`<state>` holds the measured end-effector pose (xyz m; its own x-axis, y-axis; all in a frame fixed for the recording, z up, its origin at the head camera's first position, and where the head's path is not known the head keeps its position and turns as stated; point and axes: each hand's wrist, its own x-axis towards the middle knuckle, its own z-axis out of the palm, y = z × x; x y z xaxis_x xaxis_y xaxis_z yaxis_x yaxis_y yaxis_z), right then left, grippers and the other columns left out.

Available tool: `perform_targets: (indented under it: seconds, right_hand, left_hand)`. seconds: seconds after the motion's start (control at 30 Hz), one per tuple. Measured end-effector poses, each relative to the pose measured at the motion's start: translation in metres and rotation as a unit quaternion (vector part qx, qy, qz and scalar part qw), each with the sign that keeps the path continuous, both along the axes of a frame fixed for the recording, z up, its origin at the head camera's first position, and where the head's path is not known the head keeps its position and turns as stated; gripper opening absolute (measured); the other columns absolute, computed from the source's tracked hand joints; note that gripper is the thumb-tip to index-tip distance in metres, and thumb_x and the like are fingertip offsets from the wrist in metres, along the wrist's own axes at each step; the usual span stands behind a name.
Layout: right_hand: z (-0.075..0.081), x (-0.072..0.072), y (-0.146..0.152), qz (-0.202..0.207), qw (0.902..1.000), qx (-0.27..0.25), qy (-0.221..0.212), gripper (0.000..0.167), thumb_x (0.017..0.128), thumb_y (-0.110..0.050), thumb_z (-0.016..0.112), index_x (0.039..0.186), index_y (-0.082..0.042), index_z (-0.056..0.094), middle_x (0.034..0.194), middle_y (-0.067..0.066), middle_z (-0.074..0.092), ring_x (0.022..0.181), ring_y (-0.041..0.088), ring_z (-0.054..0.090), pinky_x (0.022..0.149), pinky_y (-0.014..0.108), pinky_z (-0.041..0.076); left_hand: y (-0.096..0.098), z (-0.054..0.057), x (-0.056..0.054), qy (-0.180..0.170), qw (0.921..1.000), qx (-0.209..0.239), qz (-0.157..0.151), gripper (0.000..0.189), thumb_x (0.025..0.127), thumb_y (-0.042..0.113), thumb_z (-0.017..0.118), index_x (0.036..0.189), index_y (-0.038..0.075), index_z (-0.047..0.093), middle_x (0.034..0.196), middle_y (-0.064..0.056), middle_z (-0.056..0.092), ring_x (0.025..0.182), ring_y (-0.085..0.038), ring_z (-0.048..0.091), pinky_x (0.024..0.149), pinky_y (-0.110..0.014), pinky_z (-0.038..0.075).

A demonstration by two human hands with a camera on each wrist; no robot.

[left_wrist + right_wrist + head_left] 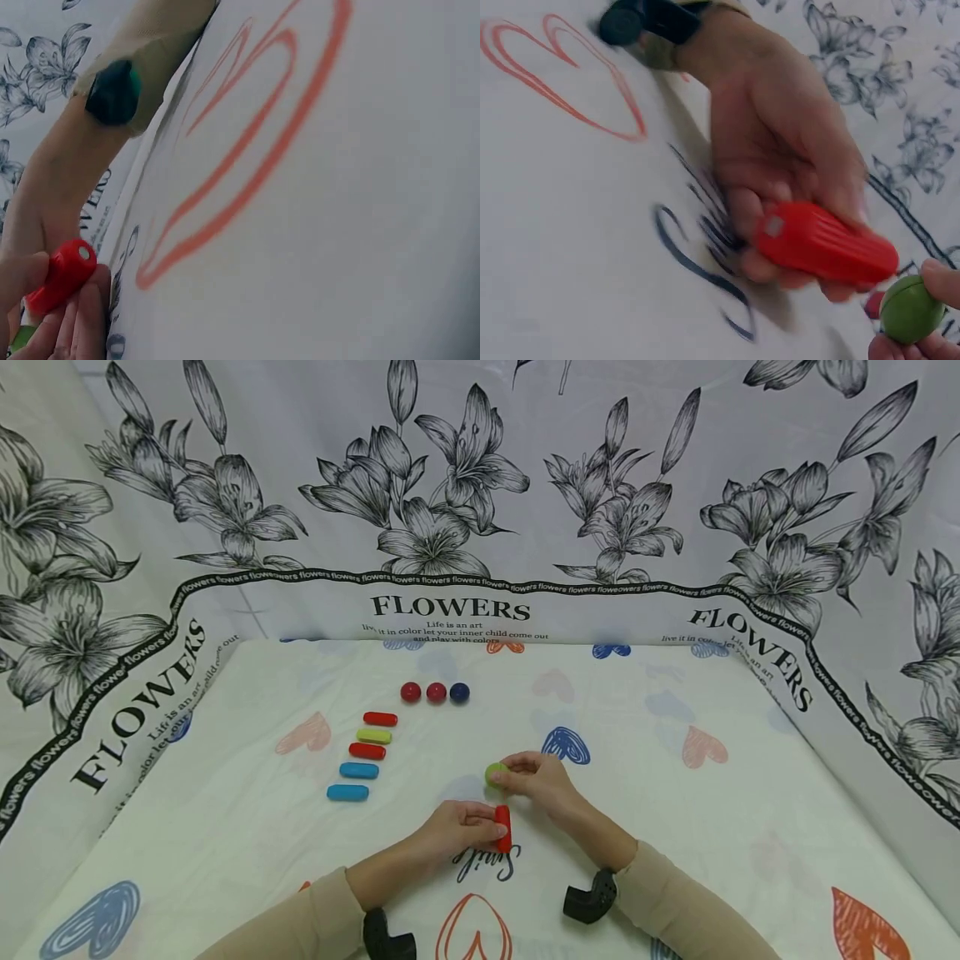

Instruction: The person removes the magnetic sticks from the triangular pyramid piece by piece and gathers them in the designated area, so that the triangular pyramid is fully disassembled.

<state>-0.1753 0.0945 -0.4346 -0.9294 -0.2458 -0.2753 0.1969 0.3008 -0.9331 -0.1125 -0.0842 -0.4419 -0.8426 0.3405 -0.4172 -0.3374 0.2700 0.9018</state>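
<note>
My left hand (pixel 459 828) pinches a red ribbed rod (pixel 503 829) between thumb and fingers, low over the lettering on the cloth. A pale metal-looking dot shows on the end of the red rod (pixel 72 266) in the left wrist view. Just beyond it, my right hand (pixel 542 781) holds a green ball (pixel 495 775) by its fingertips. The right wrist view has the green ball (pixel 911 309) close to the tip of the red rod (pixel 825 244); whether they touch I cannot tell.
Left of the hands lies a column of rods: red (pixel 380 719), yellow-green (pixel 374 737), another red (pixel 367 751) and two blue (pixel 348 792). Behind them sit two red balls (pixel 410 692) and a dark blue ball (pixel 460 693). Flower-printed curtains (pixel 465 485) surround the table.
</note>
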Motion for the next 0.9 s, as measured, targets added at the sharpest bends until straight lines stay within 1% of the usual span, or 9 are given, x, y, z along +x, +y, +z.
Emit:
perform_targets:
  seconds: [0.1,0.13,0.33,0.4,0.43,0.47,0.63,0.67,0.9]
  right_hand:
    - [0.003,-0.011,0.003,-0.040,0.9992,0.001,0.001,0.041,0.081,-0.034,0.077,0.111,-0.008,0.068,0.099,0.005,0.075,0.082,0.010,0.069,0.081,0.024,0.055]
    - [0.004,-0.014,0.004,-0.047,0.9989,-0.001,0.002,0.040,0.081,-0.034,0.077,0.111,-0.008,0.068,0.100,0.005,0.074,0.082,0.011,0.069,0.081,0.025,0.056]
    - [0.004,-0.029,0.000,-0.032,0.9995,0.004,0.002,0.041,0.082,-0.035,0.076,0.113,-0.009,0.068,0.105,0.006,0.073,0.084,0.009,0.068,0.080,0.023,0.055]
    - [0.002,-0.033,-0.002,-0.037,0.9993,0.007,0.004,0.042,0.082,-0.036,0.076,0.114,-0.011,0.068,0.105,0.006,0.073,0.083,0.008,0.068,0.079,0.022,0.053]
    - [0.006,-0.033,-0.004,-0.038,0.9992,0.010,0.000,0.041,0.082,-0.035,0.076,0.115,-0.011,0.068,0.105,0.006,0.073,0.085,0.009,0.069,0.080,0.022,0.052]
    - [0.004,-0.036,-0.004,-0.038,0.9992,0.009,0.000,0.042,0.083,-0.035,0.075,0.116,-0.011,0.067,0.106,0.006,0.073,0.085,0.010,0.069,0.081,0.022,0.052]
    - [0.000,-0.048,-0.009,-0.045,0.9990,-0.002,-0.001,0.042,0.084,-0.032,0.075,0.119,-0.011,0.066,0.109,0.008,0.072,0.086,0.010,0.070,0.086,0.024,0.053]
    - [-0.005,-0.053,-0.010,-0.049,0.9988,-0.009,0.003,0.042,0.083,-0.032,0.075,0.119,-0.011,0.066,0.109,0.007,0.072,0.084,0.008,0.069,0.085,0.024,0.054]
    - [-0.006,-0.070,-0.016,-0.071,0.9970,-0.028,0.015,0.041,0.084,-0.027,0.075,0.119,-0.008,0.066,0.110,0.008,0.071,0.079,0.006,0.067,0.076,0.020,0.055]
  left_hand:
    - [0.001,-0.001,0.003,0.011,0.9999,-0.003,-0.010,0.044,0.089,0.027,0.069,0.123,0.000,0.061,0.105,-0.011,0.075,0.088,-0.006,0.068,0.088,-0.026,0.056]
    - [0.001,-0.002,0.004,0.014,0.9998,-0.001,-0.012,0.045,0.089,0.027,0.069,0.123,-0.001,0.060,0.106,-0.011,0.074,0.089,-0.007,0.068,0.088,-0.026,0.056]
    - [-0.001,-0.001,0.004,0.009,0.9998,0.001,-0.016,0.048,0.089,0.028,0.068,0.126,-0.002,0.058,0.110,-0.013,0.073,0.091,-0.010,0.070,0.092,-0.029,0.056]
    - [-0.002,0.000,0.003,0.007,0.9998,0.004,-0.020,0.049,0.089,0.029,0.068,0.126,-0.001,0.058,0.111,-0.013,0.073,0.092,-0.010,0.071,0.093,-0.030,0.056]
    - [-0.002,0.000,0.002,0.007,0.9997,0.006,-0.023,0.049,0.090,0.029,0.068,0.127,-0.001,0.058,0.111,-0.013,0.073,0.092,-0.010,0.071,0.094,-0.031,0.056]
    - [-0.002,0.000,0.002,0.006,0.9997,0.008,-0.024,0.050,0.090,0.030,0.068,0.127,-0.001,0.058,0.111,-0.013,0.073,0.092,-0.010,0.071,0.094,-0.031,0.056]
    - [-0.003,0.000,0.001,0.005,0.9996,0.014,-0.025,0.048,0.090,0.029,0.067,0.126,-0.002,0.058,0.110,-0.014,0.073,0.091,-0.011,0.072,0.091,-0.030,0.057]
    - [-0.003,0.000,0.001,0.006,0.9996,0.015,-0.024,0.048,0.090,0.029,0.067,0.126,-0.002,0.059,0.110,-0.014,0.073,0.090,-0.011,0.072,0.091,-0.029,0.057]
    - [-0.003,0.000,0.001,0.006,0.9996,0.016,-0.025,0.048,0.091,0.028,0.067,0.127,-0.003,0.058,0.111,-0.015,0.073,0.090,-0.012,0.072,0.091,-0.030,0.057]
